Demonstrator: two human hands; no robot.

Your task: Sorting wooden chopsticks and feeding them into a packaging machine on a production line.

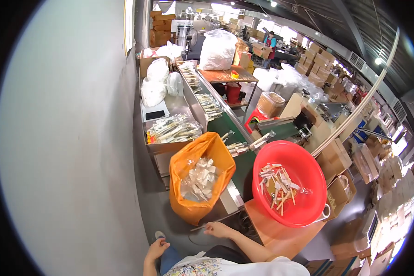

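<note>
My left hand (158,249) hangs low by my blue trouser leg, its fingers loosely curled, with nothing seen in it. Bent at the elbow, my right arm brings my right hand (220,229) in front of my body, just below the orange bag; its fingers are curled in and no object shows in them. The orange bag (178,193) stands open-mouthed at the end of the conveyor, with clear plastic packets (201,180) of small pale pieces inside. To the right, a red basin (312,184) holds loose pale sticks and small wrapped pieces (280,186).
The green conveyor belt (234,133) carries clear packets of sticks (210,106). Along its left side, a tray holds more packets (175,129), a phone (155,115) and white bags (153,92). Under the basin is an orange-brown tabletop (280,237). Cartons (333,158) stand at right; a person (271,43) carries a box farther off.
</note>
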